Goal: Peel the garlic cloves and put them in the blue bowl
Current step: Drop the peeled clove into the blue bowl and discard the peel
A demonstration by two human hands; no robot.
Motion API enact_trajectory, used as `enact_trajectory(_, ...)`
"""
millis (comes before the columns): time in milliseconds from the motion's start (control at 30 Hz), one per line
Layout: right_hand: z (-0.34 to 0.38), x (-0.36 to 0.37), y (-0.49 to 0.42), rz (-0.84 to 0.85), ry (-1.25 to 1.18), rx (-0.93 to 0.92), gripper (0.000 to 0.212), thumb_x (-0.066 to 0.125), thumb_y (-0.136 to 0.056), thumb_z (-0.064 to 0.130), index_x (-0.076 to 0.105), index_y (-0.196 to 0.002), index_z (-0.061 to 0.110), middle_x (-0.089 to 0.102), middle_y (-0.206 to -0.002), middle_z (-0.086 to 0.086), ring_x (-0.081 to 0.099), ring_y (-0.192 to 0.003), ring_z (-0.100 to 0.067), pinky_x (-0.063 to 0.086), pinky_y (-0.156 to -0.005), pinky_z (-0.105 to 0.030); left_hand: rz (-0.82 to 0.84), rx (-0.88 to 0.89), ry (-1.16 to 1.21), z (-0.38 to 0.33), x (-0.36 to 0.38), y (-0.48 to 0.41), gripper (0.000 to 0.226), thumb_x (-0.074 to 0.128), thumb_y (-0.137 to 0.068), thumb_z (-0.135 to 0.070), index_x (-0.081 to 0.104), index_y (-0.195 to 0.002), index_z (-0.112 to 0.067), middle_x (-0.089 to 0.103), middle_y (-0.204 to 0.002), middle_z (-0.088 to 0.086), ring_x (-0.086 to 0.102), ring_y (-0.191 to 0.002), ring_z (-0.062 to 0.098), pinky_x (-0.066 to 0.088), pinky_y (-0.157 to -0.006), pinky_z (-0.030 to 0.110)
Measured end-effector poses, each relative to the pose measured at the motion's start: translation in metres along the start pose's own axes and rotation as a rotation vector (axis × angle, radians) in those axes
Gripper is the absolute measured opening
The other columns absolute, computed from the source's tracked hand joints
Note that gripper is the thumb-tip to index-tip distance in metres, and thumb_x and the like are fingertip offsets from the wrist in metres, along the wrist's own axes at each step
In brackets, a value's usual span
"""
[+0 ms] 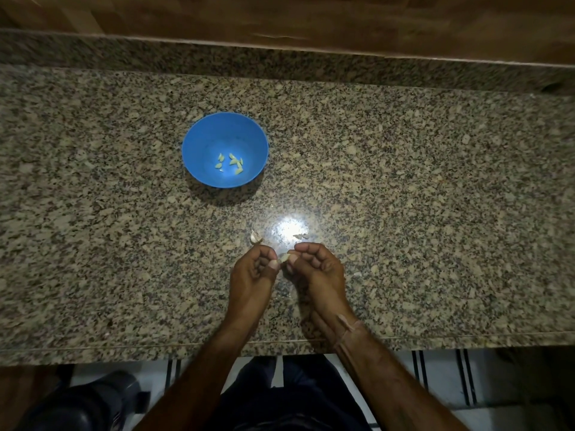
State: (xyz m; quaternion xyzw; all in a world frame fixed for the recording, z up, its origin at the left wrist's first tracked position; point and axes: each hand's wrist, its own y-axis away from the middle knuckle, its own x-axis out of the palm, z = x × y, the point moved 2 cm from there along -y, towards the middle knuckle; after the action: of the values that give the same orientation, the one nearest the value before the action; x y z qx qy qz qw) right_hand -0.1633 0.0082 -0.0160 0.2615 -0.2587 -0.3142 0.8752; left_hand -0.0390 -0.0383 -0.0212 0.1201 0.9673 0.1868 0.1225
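Off to the left, further back on the bench (435,181), stood the blue bowl (202,141), with a handful of peeled cloves (231,163) lying in its bottom. Nearer me, what looked like an unpeeled clove (255,237) lay on the stone just beyond my left hand (253,269). That hand was curled, its thumb and fingertips pinching one end of the small clove (283,258) I was working on, which sat between my two hands, low over the bench. Just beyond it lay a few scraps of skin (301,236). My right hand (314,265) was curled too, pinching the clove's other end. I judged the clove light and firm, its skin thin, papery and apt to tear in bits, and the bared flesh a little slippery. Best, then, to hold it by its ends and lift the skin from the tip with a nail.
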Motion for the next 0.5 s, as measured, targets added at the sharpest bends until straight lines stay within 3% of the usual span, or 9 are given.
enact_trajectory(167, 0.001, -0.003, -0.003, 0.0, 0.031, 0.008, 0.016, 0.068, -0.095, -0.007, 0.071, -0.11, -0.002, 0.071, -0.091, -0.018, 0.065, -0.087, -0.03, 0.058, -0.083, -0.04, -0.128, 0.077, -0.243, -0.002, -0.005, 0.001, 0.017, 0.068, -0.099, -0.027, 0.073, -0.083, -0.027, 0.071, -0.074, -0.011, 0.065, -0.069, 0.004, 0.051, -0.063, 0.026)
enact_trajectory(267, 0.001, -0.002, -0.003, 0.003, 0.05, 0.013, 0.015, 0.068, -0.096, -0.006, 0.072, -0.11, -0.002, 0.071, -0.096, -0.021, 0.066, -0.091, -0.034, 0.057, -0.09, -0.044, -0.136, 0.12, -0.279, -0.006, -0.004, 0.004, 0.011, 0.069, -0.097, -0.017, 0.069, -0.096, -0.028, 0.069, -0.085, -0.013, 0.064, -0.076, 0.001, 0.057, -0.066, 0.03)
enact_trajectory(500, 0.0, -0.003, -0.006, 0.008, 0.06, 0.022, 0.014, 0.069, -0.095, -0.005, 0.072, -0.109, -0.003, 0.071, -0.097, -0.025, 0.065, -0.093, -0.036, 0.055, -0.092, -0.048, -0.069, 0.208, -0.283, -0.011, -0.004, 0.005, 0.019, 0.068, -0.097, -0.02, 0.074, -0.109, -0.034, 0.073, -0.103, -0.019, 0.068, -0.097, 0.002, 0.06, -0.081, 0.042)
